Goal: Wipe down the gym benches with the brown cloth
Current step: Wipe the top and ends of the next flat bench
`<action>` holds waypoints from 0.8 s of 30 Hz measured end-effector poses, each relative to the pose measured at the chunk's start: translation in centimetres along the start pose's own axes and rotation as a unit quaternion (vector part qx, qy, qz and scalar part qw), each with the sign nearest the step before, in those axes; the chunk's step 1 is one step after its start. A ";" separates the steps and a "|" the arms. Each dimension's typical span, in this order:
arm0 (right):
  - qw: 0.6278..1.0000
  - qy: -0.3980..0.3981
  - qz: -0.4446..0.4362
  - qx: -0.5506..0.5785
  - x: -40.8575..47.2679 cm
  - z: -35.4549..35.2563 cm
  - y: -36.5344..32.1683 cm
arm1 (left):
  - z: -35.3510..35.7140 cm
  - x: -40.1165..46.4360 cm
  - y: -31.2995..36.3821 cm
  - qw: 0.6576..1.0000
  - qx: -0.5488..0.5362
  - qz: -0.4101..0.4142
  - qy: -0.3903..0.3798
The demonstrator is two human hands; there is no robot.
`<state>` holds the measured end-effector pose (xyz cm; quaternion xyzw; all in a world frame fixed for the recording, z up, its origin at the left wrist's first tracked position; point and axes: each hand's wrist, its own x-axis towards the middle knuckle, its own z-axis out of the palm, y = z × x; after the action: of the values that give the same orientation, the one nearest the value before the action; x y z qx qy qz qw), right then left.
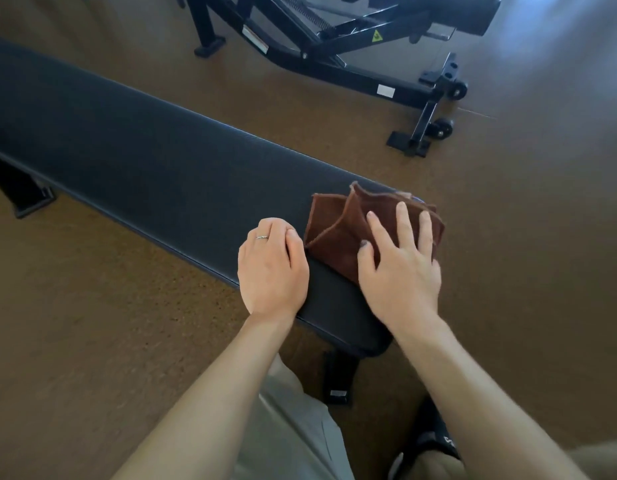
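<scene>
Two bare forearms reach forward from the bottom of the view, above a leg in light grey trousers [293, 434] and a black shoe [435, 441] standing on the brown speckled cork-like floor [92, 323]. At the near end of a long, black, padded flat gym bench [154, 161], the left hand [270, 268] rests on the pad's near edge with fingers curled loosely inward, grasping nothing; a thin silver ring [261, 237] shows on one finger. Just beside it, the right hand [400, 258] lies palm down with fingers spread flat, pressing on a folded brown cloth [338, 237], not gripping it. That cloth sits on the bench's top at its near right end, partly overhanging the far edge, with one folded corner standing up between the hands. It looks soft, light and limp, likely to bunch or slide on the smooth vinyl, so a flat palm over its middle, or a pinch of the raised fold, seems the best hold. Its folded edges run roughly across the bench. The bench's long axis runs from this near right end away to the upper left, leaving most of its length to wipe. Beyond it, well apart, stands a second black adjustable bench frame [334, 53] with small wheels and a yellow warning sticker.
</scene>
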<state>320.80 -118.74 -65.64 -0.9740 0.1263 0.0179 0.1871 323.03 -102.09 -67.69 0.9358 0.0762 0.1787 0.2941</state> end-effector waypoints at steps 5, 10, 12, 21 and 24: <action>0.996 0.037 -0.040 0.071 -5.3 1.5 0.8 | 0.1 -0.2 0.1 1.000 0.020 0.014 -0.002; 0.996 0.045 -0.044 0.067 3.9 -0.2 2.2 | 0.0 0.0 0.2 1.000 0.008 0.009 -0.005; 0.997 0.036 -0.009 0.062 5.5 -0.5 2.2 | 0.0 0.1 0.2 1.000 0.007 0.005 -0.003; 0.994 0.067 -0.022 0.078 -8.8 3.1 -0.1 | 0.2 -0.2 0.3 1.000 -0.002 0.002 0.008; 0.995 0.066 -0.060 0.046 -3.9 1.9 1.3 | 0.1 -0.1 0.2 1.000 -0.017 -0.002 0.010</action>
<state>316.70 -118.29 -67.57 -0.9692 0.0802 -0.0638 0.2238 323.00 -102.33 -67.66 0.9286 0.0783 0.1886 0.3097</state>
